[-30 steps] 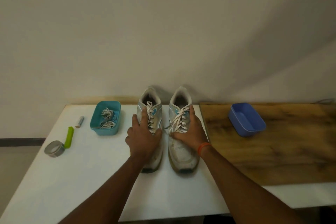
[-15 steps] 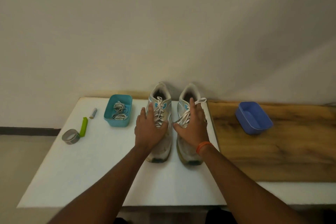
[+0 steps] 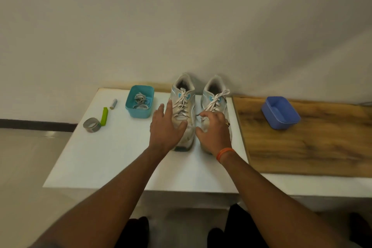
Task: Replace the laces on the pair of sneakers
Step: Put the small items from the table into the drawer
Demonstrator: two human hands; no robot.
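Two worn white sneakers with blue marks stand side by side on the white table, toes toward me: the left sneaker and the right sneaker, both laced with white laces. My left hand lies with straight fingers against the left sneaker's outer side and toe. My right hand is over the right sneaker's toe part, its fingers curled round the lower end of that shoe's lace. A teal tub to the left holds a bundle of whitish laces.
A roll of grey tape, a green clip-like stick and a small battery lie at the table's left. An empty blue tub sits on the wooden board at the right. A wall stands right behind the shoes.
The view has pulled back and shifted. My right hand's fingers went from lying flat on the right sneaker to curling round its lace. My left hand slid toward the left sneaker's outer side.
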